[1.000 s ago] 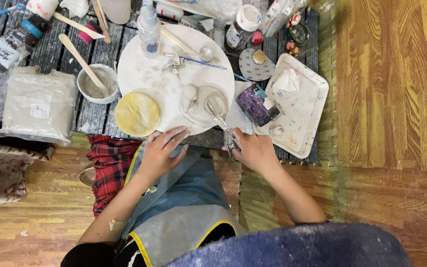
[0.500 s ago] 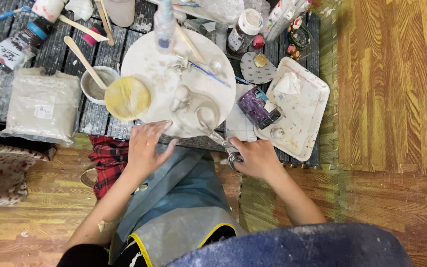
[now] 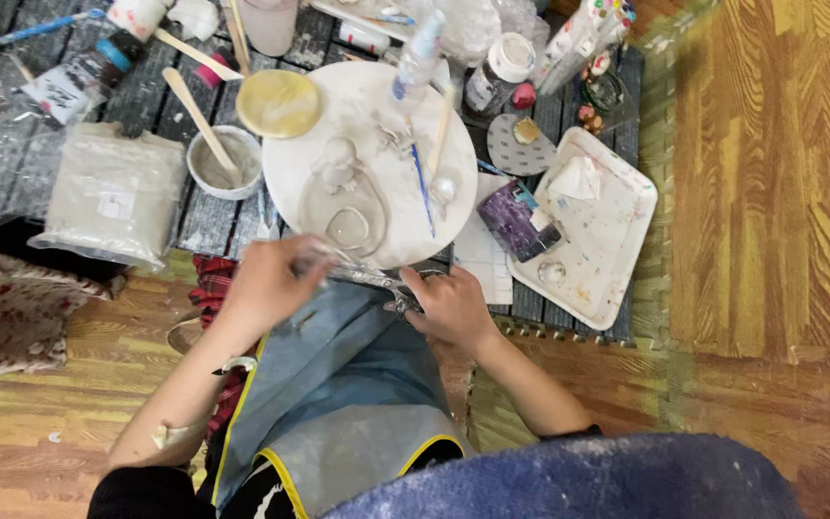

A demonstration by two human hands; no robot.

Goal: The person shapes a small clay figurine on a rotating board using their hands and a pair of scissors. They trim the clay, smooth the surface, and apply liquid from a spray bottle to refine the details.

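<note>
A round white turntable [image 3: 285, 197] stands on the low dark slatted table in front of me. On it lie a pale clay figure [image 3: 338, 165], a clay ring [image 3: 348, 227], a yellow disc [image 3: 278, 103] and a blue-handled brush [image 3: 422, 188]. My left hand [image 3: 266, 286] curls at the turntable's near rim. My right hand [image 3: 451, 308] is just right of it, below the rim. A thin metal tool [image 3: 369, 277] runs between the two hands, and both seem to grip it. A grey apron [image 3: 338, 384] covers my lap.
Left of the turntable is a small bowl [image 3: 206, 171] of grey slip with a wooden stick, then a wrapped clay block [image 3: 112, 197]. At the right stand a white tray [image 3: 617, 250] and a purple pad [image 3: 521, 221]. Bottles and jars crowd the far side. Wooden floor surrounds the table.
The turntable has turned, carrying the yellow disc from the near left round to the far left. My left hand drew back to the near rim and closed; my right hand stayed.
</note>
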